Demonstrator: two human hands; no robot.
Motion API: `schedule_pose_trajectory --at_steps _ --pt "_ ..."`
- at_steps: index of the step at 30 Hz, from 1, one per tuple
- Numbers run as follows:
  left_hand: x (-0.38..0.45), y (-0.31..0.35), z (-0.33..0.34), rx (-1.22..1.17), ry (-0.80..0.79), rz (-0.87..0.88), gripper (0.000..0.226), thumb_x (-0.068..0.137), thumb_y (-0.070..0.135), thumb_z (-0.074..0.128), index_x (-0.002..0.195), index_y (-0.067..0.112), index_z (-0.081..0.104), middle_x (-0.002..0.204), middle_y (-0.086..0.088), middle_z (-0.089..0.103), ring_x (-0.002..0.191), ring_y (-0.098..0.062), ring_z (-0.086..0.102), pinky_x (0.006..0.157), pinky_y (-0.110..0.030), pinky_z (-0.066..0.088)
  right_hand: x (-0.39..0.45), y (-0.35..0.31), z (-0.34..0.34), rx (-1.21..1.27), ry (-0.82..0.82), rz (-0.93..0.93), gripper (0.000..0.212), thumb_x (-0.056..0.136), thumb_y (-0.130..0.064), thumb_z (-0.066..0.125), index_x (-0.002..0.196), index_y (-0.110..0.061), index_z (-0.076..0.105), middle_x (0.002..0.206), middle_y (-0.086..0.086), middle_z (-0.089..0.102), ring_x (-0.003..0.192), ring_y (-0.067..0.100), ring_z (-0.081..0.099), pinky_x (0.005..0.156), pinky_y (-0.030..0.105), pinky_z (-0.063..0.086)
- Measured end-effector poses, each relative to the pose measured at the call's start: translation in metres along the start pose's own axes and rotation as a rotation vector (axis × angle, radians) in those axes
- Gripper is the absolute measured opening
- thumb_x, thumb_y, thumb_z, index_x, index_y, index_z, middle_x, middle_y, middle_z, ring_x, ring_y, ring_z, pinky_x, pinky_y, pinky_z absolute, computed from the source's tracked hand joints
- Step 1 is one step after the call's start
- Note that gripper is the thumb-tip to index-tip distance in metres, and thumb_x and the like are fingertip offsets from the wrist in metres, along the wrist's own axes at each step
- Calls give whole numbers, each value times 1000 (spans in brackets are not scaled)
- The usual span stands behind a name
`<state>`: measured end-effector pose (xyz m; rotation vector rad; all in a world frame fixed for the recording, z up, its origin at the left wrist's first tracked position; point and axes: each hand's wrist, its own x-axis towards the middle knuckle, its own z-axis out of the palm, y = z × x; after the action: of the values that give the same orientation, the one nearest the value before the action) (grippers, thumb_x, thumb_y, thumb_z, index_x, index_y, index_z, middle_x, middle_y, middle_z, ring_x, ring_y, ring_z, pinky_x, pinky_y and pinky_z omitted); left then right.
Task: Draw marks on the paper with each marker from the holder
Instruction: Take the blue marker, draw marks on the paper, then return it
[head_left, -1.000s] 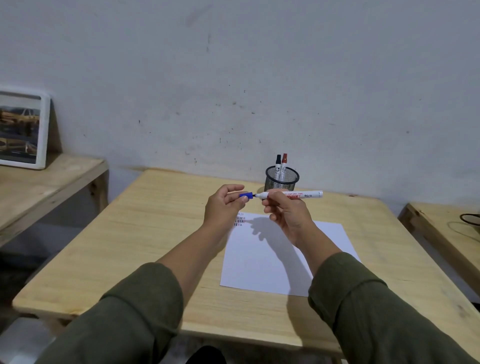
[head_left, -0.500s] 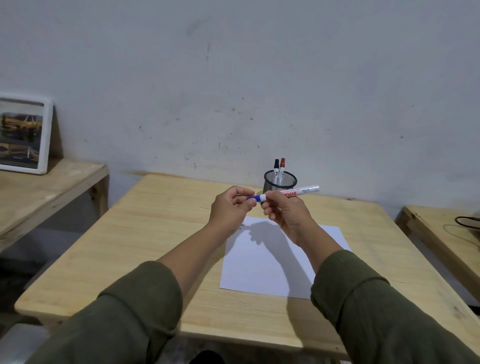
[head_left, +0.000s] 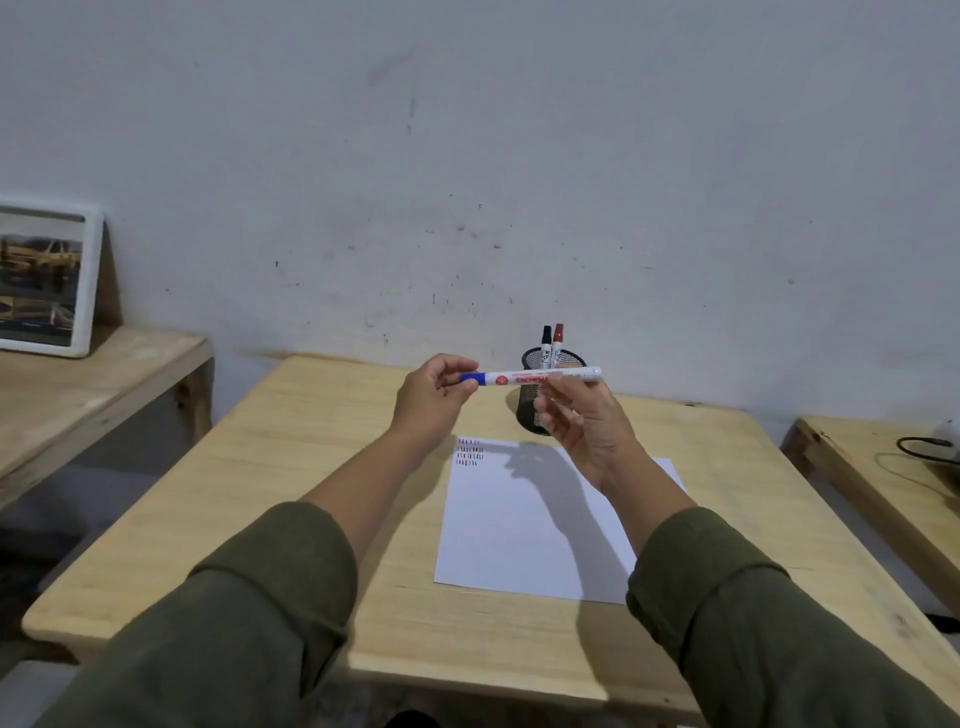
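Observation:
I hold a white marker with a blue cap (head_left: 524, 378) level above the table, in front of the holder. My left hand (head_left: 434, 397) pinches the blue cap end. My right hand (head_left: 589, 421) grips the white barrel from below. The cap sits on the marker. Behind it stands a black mesh holder (head_left: 535, 410) with a black-capped marker (head_left: 546, 343) and a red-capped marker (head_left: 558, 342) upright in it. A white sheet of paper (head_left: 535, 525) lies on the wooden table (head_left: 291, 483), with rows of short black and red marks (head_left: 469, 451) at its top left corner.
A framed picture (head_left: 44, 275) leans against the wall on a wooden bench (head_left: 93, 384) at the left. Another wooden bench (head_left: 878, 467) at the right carries a black cable (head_left: 919, 444). The wall stands just behind the holder.
The blue cap, held apart from the marker tip a second ago, is now pushed onto the marker. Both hands have risen a little, and the view has shifted slightly.

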<state>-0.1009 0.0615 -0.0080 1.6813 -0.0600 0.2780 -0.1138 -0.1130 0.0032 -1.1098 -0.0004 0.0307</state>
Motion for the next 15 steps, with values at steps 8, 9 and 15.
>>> schedule_pose_trajectory --at_steps 8,9,15 --pt "25 26 3 -184 -1 -34 22 91 8 52 111 16 56 87 7 65 78 -8 53 78 -22 46 5 -21 -9 -469 -54 -21 8 81 -7 68 79 -8 60 70 7 65 63 19 62 61 23 53" --pt "28 31 7 -189 -3 -29 21 91 9 53 109 18 56 86 7 66 79 -9 53 77 -23 46 6 -23 -9 -549 -59 -37 6 82 -9 67 81 -8 61 72 7 65 64 19 62 59 23 52" --pt "51 61 44 -152 -19 11 17 85 20 62 101 25 58 110 -3 71 91 -11 60 90 -31 45 30 -33 -11 -847 -91 -263 8 86 -25 64 87 -32 69 73 1 66 64 11 57 65 21 45"
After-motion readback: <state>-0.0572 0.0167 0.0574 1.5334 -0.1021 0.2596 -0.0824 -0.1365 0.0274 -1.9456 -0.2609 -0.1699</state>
